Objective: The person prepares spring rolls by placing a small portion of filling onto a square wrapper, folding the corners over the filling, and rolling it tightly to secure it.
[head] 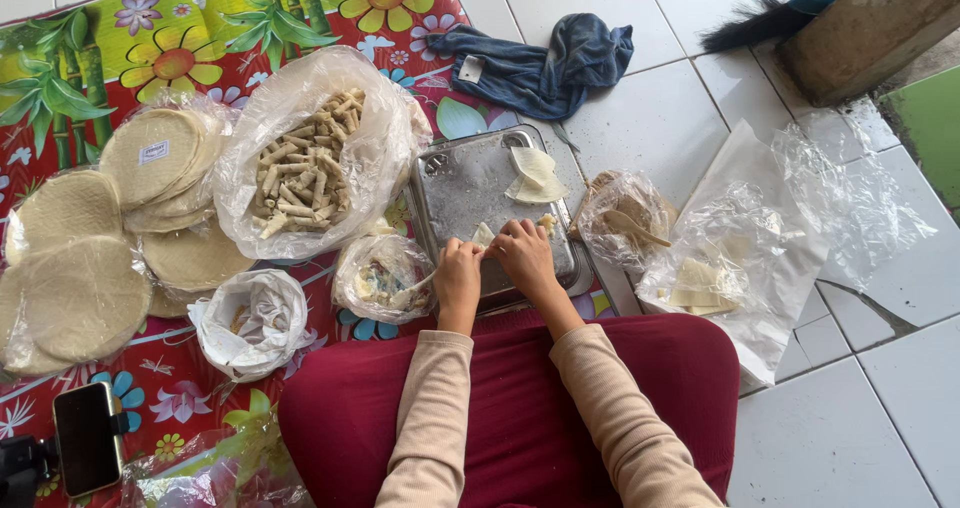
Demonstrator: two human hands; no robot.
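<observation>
A small pale wrapper piece [484,234] lies at the near edge of the metal tray [460,183], pinched between the fingertips of the left hand [458,273] and the right hand [524,253], which sit close together over it (what is inside it cannot be told). Farther back on the tray lie folded wrappers [535,174]. To the left, an open plastic bag holds finished rolls [305,163], with round rice-paper stacks [75,268] beyond it.
</observation>
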